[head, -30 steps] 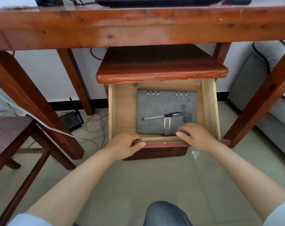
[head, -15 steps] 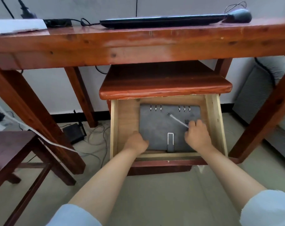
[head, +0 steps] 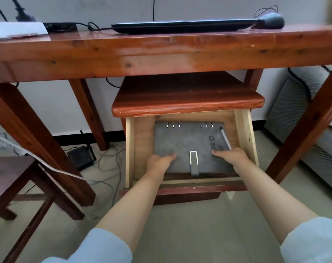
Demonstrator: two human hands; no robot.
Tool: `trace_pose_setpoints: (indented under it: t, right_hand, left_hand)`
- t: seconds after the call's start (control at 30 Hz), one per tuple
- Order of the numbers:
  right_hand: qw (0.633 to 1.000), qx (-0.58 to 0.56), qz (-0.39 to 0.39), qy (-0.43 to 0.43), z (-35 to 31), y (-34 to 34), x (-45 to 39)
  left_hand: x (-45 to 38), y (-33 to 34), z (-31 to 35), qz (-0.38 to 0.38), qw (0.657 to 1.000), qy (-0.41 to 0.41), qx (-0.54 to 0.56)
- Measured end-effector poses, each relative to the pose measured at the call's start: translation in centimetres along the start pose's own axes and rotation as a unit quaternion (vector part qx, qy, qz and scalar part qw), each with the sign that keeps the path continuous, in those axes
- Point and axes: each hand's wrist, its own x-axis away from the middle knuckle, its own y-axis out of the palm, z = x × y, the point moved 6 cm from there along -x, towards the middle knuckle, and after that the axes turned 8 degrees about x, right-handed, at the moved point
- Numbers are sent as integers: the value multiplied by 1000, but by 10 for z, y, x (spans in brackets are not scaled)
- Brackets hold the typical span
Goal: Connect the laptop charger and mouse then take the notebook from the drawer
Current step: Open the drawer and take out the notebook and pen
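Observation:
A grey ring-bound notebook (head: 188, 143) with a strap clasp lies in the open wooden drawer (head: 129, 149) under the desk. My left hand (head: 159, 163) grips its near left edge, thumb on the cover. My right hand (head: 232, 157) grips the near right edge; the near edge looks lifted slightly off the drawer floor. A silver pen (head: 225, 138) lies slanted on the cover's right side, just beyond my right hand. Up on the desk (head: 161, 52) sit the closed black laptop (head: 182, 27), the black mouse (head: 271, 20) at its right end, and the charger brick (head: 60, 27) with its cable at the left.
A small red-brown cabinet top (head: 188, 97) overhangs the drawer's far part. A dark wooden stool (head: 11, 175) stands at the left. A router (head: 81, 157) and loose cables lie on the floor behind the desk leg. A grey sofa (head: 303, 118) stands at the right.
My hands went from the drawer front into the drawer and onto the notebook's near edges. The pen shifted from the middle of the cover to its right side. The view tilted upward.

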Motion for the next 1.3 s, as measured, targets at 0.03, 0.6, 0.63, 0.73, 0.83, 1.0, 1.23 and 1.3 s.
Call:
trace_pose_setpoints:
  t: [0.03, 0.6, 0.63, 0.73, 0.83, 1.0, 1.23, 1.3]
  right_hand:
    - [1000, -1, 5, -13, -4, -3, 3]
    - [970, -82, 80, -213, -43, -39, 119]
    - [969, -97, 78, -215, -50, -40, 119]
    - [966, -141, 78, -200, -75, -40, 109]
    - [966, -174, 94, -164, -100, -45, 96]
    - [958, -22, 162, -234, -94, -58, 96]
    - [845, 282, 198, -410, 12, 6, 136]
    - [859, 355, 114, -351, 31, 35, 130]
  left_hand:
    - [2, -2, 5, 6, 1000, 18, -4]
    - [99, -81, 68, -52, 894, 169, -412]
    - [100, -84, 74, -47, 885, 191, -422]
    - [99, -85, 99, 5, 859, 256, -444]
    - [91, -74, 118, 31, 845, 276, -457]
    - [71, -57, 141, 67, 820, 303, -480]
    - [58, -42, 149, 139, 726, 370, -563]
    - [59, -33, 146, 94, 689, 447, -563]
